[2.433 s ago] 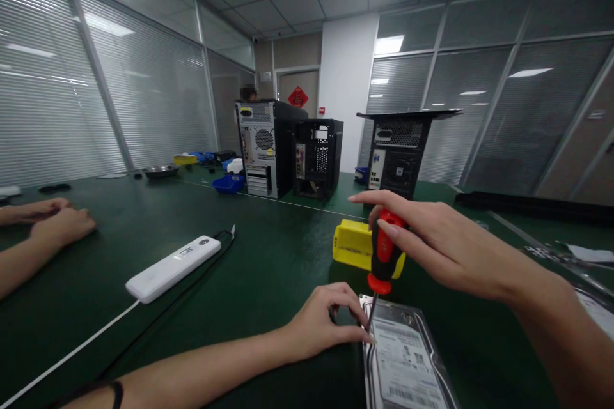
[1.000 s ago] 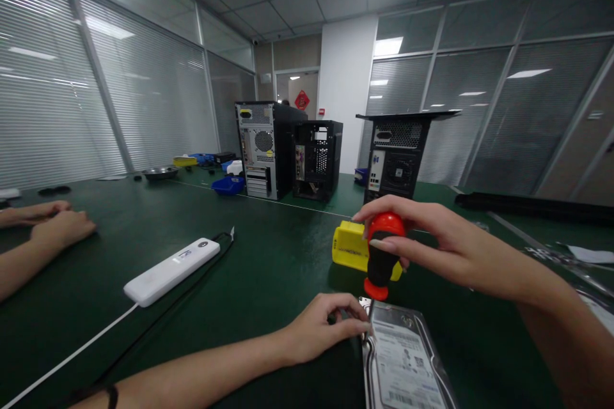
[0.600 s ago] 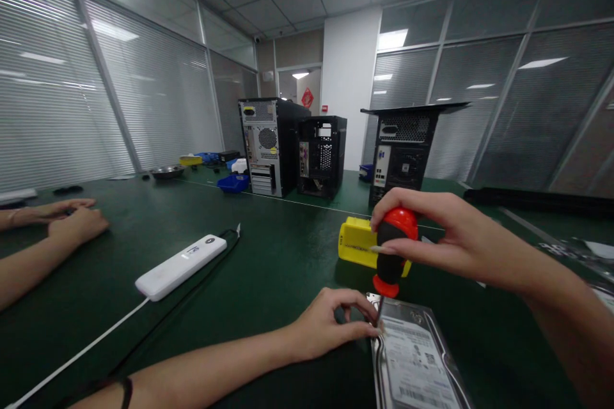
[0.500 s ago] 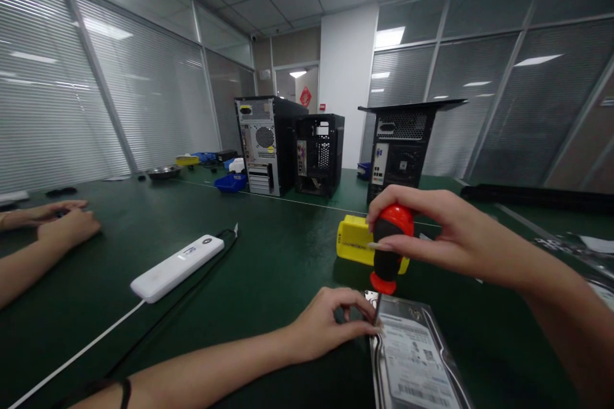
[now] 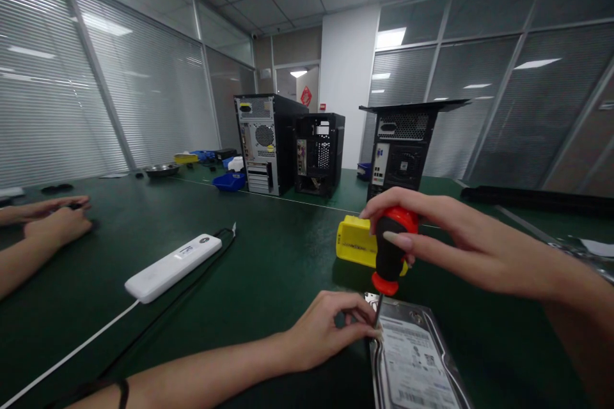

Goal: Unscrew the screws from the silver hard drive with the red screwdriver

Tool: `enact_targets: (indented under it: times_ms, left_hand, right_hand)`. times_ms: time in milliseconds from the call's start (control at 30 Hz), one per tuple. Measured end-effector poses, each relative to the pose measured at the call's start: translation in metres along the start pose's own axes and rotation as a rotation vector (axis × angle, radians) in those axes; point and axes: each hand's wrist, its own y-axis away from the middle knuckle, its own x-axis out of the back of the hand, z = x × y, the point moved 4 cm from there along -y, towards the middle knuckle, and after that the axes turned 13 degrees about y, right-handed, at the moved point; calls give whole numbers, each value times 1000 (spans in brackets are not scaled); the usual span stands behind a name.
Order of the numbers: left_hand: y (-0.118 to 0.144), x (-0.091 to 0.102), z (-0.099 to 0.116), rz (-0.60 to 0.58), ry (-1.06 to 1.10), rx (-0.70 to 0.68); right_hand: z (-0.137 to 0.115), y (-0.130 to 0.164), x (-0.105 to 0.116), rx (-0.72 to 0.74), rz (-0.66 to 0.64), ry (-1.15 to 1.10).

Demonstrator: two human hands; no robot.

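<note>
A screwdriver (image 5: 389,255) with a black and red handle stands nearly upright, its tip down at the left edge of a hard drive (image 5: 417,358). My right hand (image 5: 441,243) is closed around the handle from the right, thumb across its near side. My left hand (image 5: 330,326) lies low beside the drive, thumb and forefinger pinched at the screwdriver's tip. What sits between those fingertips is hidden. The hard drive lies flat on the green table, white label up. Just behind the screwdriver is a yellow bin (image 5: 355,243).
A white power strip (image 5: 175,268) with cables lies to the left. Computer cases (image 5: 259,147), (image 5: 319,153) stand at the back, another case (image 5: 400,147) at right. A blue bin (image 5: 229,181) and metal bowl (image 5: 162,170) are farther off. Another person's hands (image 5: 60,220) are at far left.
My right hand has shifted its fingers on the handle, the thumb now higher and farther round. The screwdriver's tip and my left hand have stayed nearly in place.
</note>
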Motion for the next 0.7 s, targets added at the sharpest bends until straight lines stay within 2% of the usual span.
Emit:
enact_targets:
  times_ms: [267, 467, 700]
  left_hand:
    - [1, 0, -2, -1, -49, 32]
    - [0, 0, 3, 3, 56, -9]
    - [1, 1, 4, -8, 63, -22]
  right_hand:
    - [-1, -3, 0, -30, 13, 23]
    - [-5, -1, 0, -40, 36, 85]
    - [-6, 2, 3, -37, 16, -11]
